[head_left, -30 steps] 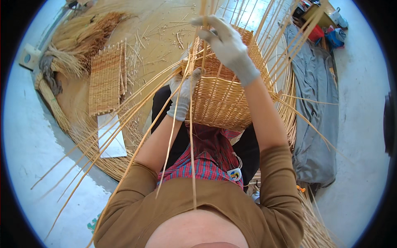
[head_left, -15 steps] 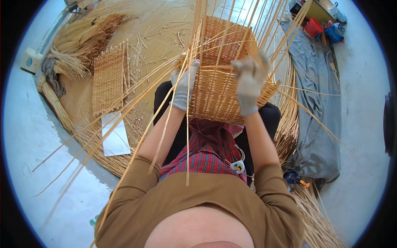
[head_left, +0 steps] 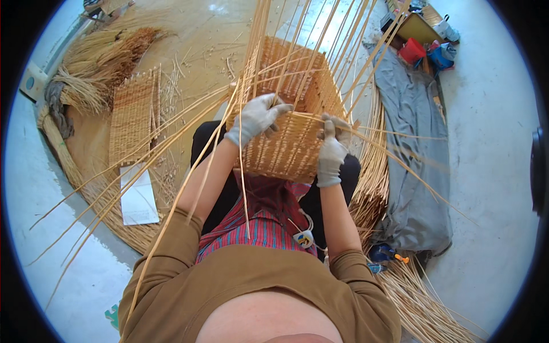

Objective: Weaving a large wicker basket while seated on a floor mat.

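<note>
Indoors, a sheaf of tawny fibre (head_left: 108,54) lies on the floor (head_left: 200,34), well apart from the left grip and beyond it to the left. Nearer to that grip, a woven panel (head_left: 132,117) lies flat, with a white sheet (head_left: 139,197) just beside its lower edge. Long loose rods (head_left: 221,102) fan out from beside the left grip, crossing above panel and sheet.

The left grip (head_left: 260,117), in a pale glove, sits at the near rim of a wicker basket (head_left: 277,151), fingers bent over the edge; how tightly they close, and on what, cannot be told. The basket is tilted, its open side away from the person, resting between dark-clad knees, below and between both grips. Upright rods (head_left: 260,34) rise from it beyond the left grip, while a striped apron (head_left: 257,231) spreads below.

A thin strand (head_left: 309,116) runs along the rim from the left grip to the right grip (head_left: 333,143), also gloved, which is narrow, thumb and slightly blurred fingers closed about it.

Right of that grip, bundled canes (head_left: 369,177) line a grey cloth (head_left: 417,148). Farther off, beyond the right grip, a red container (head_left: 412,51) stands just left of a blue one (head_left: 440,57).
</note>
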Available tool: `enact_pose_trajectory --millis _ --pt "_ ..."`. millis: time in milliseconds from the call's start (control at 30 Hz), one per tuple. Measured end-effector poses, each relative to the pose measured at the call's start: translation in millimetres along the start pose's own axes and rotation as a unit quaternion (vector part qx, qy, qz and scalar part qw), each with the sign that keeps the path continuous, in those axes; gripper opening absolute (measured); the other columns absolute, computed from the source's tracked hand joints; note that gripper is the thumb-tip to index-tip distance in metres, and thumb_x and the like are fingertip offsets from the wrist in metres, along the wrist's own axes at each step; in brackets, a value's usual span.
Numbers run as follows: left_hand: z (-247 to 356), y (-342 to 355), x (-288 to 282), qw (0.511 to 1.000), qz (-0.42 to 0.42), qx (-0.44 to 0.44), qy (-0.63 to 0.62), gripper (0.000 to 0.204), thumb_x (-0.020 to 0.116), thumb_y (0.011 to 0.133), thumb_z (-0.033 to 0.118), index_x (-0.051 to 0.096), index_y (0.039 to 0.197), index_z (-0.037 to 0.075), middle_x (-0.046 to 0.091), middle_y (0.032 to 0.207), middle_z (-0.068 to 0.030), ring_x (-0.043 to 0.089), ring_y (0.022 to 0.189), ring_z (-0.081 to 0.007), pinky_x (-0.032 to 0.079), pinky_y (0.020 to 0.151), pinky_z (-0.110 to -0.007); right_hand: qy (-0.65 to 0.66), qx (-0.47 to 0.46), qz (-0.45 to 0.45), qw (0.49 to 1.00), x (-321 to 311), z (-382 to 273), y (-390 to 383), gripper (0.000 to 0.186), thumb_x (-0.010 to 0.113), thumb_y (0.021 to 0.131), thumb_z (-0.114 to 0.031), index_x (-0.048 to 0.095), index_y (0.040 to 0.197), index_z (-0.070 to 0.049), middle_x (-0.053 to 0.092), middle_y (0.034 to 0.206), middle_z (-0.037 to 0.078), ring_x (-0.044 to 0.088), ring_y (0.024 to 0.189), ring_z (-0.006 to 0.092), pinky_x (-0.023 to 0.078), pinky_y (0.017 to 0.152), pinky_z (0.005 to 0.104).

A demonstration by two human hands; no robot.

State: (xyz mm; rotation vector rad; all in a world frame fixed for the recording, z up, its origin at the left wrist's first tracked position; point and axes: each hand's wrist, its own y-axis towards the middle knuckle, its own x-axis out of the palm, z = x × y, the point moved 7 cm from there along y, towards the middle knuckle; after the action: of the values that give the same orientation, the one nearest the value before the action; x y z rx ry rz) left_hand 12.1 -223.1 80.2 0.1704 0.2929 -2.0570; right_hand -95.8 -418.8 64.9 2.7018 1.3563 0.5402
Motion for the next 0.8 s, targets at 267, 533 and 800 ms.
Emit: enact_pose_trajectory --millis 267,533,800 --pt "-9.5 -6.3 6.3 0.992 0.083 -0.058 -0.08 0.044 0.068 0.096 0.048 0.067 0.095 0.005 0.063 0.072 -0.0005 0.06 0.05 -0.0085 0.053 0.046 -0.026 -0.028 -0.216 -0.136 0.966 76.0 -87.2 56.7 0.053 0.057 0.099 -0.001 0.038 0.148 -0.009 0.067 0.118 0.013 0.066 0.107 0.0241 0.059 0.081 0.034" --pt "54.8 -55.1 73.3 0.863 0.126 0.338 0.354 0.063 0.067 0.093 0.024 0.046 0.152 0.027 0.058 0.132 -0.0153 0.065 0.108 -0.0341 0.053 0.092 -0.042 -0.441 -0.333 -0.017 0.833 5.6 -85.0 31.9 0.039 0.062 0.097 -0.008 0.05 0.133 -0.004 0.067 0.112 0.008 0.063 0.094 0.0167 0.051 0.082 0.0287" --pt "41.5 -14.5 93.9 0.871 0.087 0.195 0.442 0.059 0.059 0.093 0.017 0.048 0.149 0.029 0.054 0.13 -0.0178 0.065 0.092 -0.0359 0.054 0.085 -0.043 -0.244 -0.074 0.061 0.965 -99.6 -76.9 35.1 0.047 0.055 0.098 0.001 0.047 0.145 -0.005 0.067 0.111 0.012 0.063 0.079 0.0122 0.052 0.071 0.0258"
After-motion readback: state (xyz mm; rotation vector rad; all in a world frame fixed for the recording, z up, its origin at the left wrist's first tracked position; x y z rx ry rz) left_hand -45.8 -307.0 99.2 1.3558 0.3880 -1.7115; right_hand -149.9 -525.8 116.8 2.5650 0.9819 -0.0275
